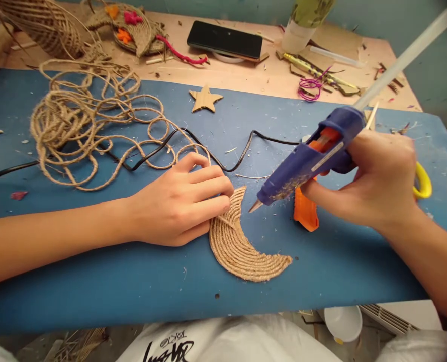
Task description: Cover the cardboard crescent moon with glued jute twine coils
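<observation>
A: Crescent (242, 251) of coiled jute lies flat on the blue tabletop (95, 281), yes?

B: Yes. The left hand (178, 203) presses on its upper left edge, fingers (208, 193) together and laid flat, touching the coil.

A: And the right hand (377, 183)?

B: It is right of the crescent, fingers wrapped around the blue glue gun (314, 156); one finger is on the orange trigger (305, 211). The nozzle (255, 205) points at the upper tip of the crescent, just beside it, but I cannot tell if it touches.

A: What is behind the crescent?

B: A loose pile of jute twine (83, 120) is far left of it, and one strand seems to run under the left hand. A black cord (246, 151) crosses the tabletop above the crescent. A wooden star (205, 98) lies further back, and a black phone (225, 40) behind the star.

A: Anything sticking from the gun?

B: A clear glue stick (408, 53) comes out of its back, up and to the right.
</observation>
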The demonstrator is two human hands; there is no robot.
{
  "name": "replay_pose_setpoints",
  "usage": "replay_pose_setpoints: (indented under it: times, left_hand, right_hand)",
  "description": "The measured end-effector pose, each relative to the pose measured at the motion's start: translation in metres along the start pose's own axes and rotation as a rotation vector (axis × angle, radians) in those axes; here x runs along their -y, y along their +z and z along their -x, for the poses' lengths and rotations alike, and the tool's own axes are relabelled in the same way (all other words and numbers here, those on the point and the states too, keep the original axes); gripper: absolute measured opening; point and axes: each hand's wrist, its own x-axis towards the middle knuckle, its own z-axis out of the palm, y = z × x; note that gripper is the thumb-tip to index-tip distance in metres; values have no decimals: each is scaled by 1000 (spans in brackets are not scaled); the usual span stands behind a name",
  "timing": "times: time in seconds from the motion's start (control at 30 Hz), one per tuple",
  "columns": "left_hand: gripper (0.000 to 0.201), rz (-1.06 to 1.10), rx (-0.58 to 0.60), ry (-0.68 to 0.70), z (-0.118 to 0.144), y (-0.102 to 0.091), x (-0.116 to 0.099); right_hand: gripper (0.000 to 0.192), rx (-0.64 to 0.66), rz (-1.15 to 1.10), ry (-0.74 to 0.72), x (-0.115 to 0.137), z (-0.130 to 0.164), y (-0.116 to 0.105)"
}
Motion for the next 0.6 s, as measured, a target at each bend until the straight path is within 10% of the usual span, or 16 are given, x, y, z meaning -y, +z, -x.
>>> replay_pose_setpoints:
  times: [0.6]
  left_hand:
    - [28, -95, -10, 88, -1, -6, -12]
  right_hand:
    - [19, 73, -14, -178, 9, 6, 10]
